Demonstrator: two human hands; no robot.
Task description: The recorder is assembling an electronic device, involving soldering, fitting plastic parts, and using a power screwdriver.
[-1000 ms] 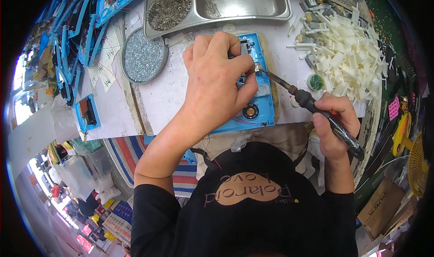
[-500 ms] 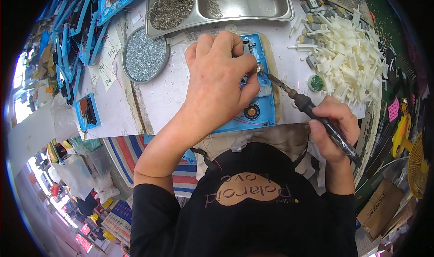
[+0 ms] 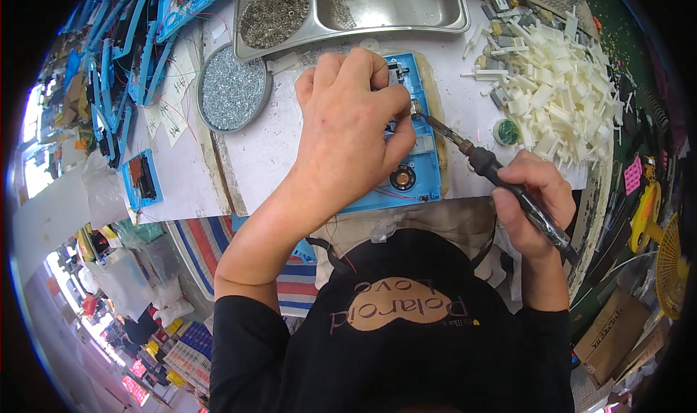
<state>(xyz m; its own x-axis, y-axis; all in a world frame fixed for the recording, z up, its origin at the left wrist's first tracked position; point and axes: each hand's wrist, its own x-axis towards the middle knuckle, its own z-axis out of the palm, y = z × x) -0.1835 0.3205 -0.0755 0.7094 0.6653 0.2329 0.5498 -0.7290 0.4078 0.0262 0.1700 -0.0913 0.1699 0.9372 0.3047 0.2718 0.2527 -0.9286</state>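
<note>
My right hand (image 3: 539, 202) grips a soldering iron (image 3: 485, 162) by its black handle, which slants up to the left. The iron's tip meets a small metal part inside a blue plastic casing (image 3: 427, 167), close to my left fingertips. Over the casing, my left hand (image 3: 350, 119) is closed, thumb and fingers pinched together; whatever they pinch is hidden beneath them. A round black speaker (image 3: 402, 178) with a thin red wire sits in the casing's near end. My left hand covers much of the casing.
A round dish of small metal screws (image 3: 234, 87) stands left of my hand. Beyond is a steel tray (image 3: 396, 26) with springs. White plastic parts (image 3: 552, 97) are heaped at right, beside a small green-filled tub (image 3: 507, 132). Blue casings (image 3: 149, 57) with wires pile up far left.
The soldering iron and my right hand have shifted very slightly to the left. My left hand stays almost still over the casing.
</note>
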